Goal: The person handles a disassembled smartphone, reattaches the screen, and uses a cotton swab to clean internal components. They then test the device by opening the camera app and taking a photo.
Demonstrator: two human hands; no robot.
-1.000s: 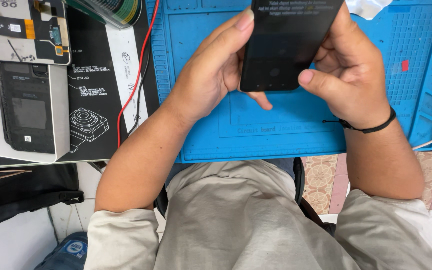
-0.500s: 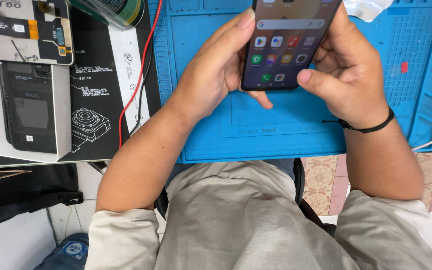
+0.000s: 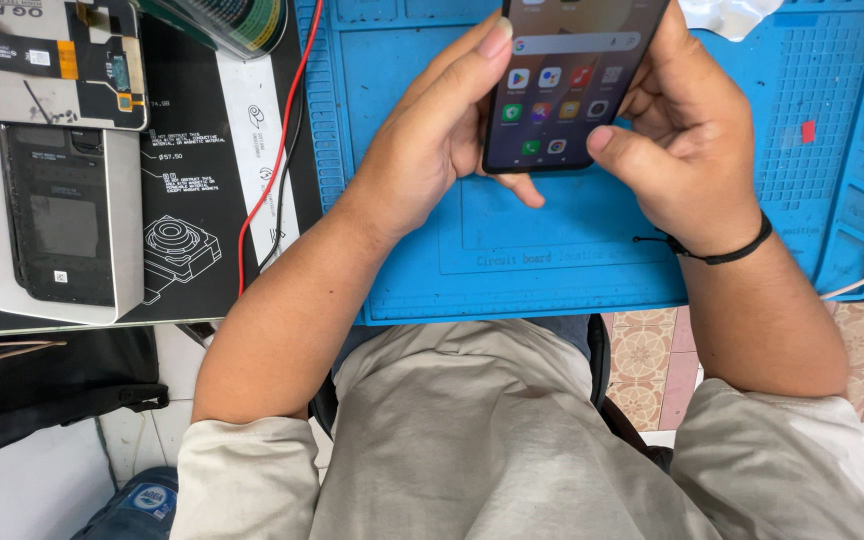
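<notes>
A black smartphone [image 3: 567, 85] with a lit home screen of app icons is held above a blue silicone repair mat [image 3: 552, 270]. My left hand [image 3: 432, 140] grips its left edge, fingers running up the side and the thumb under its lower end. My right hand [image 3: 687, 140] holds the right edge, its thumb resting on the lower right corner of the screen. A black band circles my right wrist. The phone's top runs out of view.
On a black printed mat [image 3: 202, 240] at the left lie a white tray with a dark phone part [image 3: 57, 230] and a display panel with flex cable [image 3: 52, 60]. Red and black wires [image 3: 277, 150] run along the blue mat's left edge. A black bag [image 3: 42, 390] sits below the table.
The phone's screen went from dark with white text to a lit home screen with app icons. Both hands have kept their grip and barely shifted.
</notes>
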